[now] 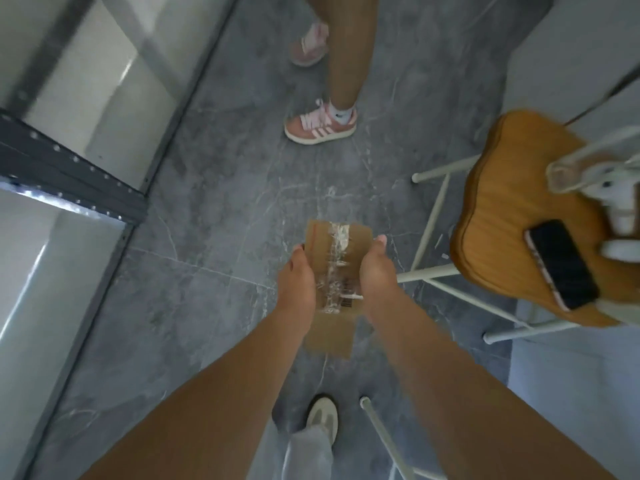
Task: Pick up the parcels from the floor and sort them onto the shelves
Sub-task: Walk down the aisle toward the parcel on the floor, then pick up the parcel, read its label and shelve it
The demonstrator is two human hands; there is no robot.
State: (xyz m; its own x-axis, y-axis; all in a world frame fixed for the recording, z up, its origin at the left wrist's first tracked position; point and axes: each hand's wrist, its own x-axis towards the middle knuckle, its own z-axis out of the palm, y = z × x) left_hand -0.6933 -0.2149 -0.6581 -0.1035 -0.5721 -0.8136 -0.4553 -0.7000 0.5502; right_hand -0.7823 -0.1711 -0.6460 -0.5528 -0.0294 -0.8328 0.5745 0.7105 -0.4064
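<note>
A small brown cardboard parcel [334,258] with clear tape along its top and a barcode label hangs above the grey floor, held between both hands. My left hand [298,285] grips its left side, fingers curled under. My right hand [377,271] grips the right side, thumb on the top edge. The parcel's lower part shows below my wrists. The metal shelves [69,174] stand at the left, with pale boards and a dark perforated beam.
Another person's legs in pink sneakers [320,124] stand ahead on the marble floor. A wooden stool [519,216] with white legs at the right carries a phone [562,263] and a bag. My own shoe [322,417] is below.
</note>
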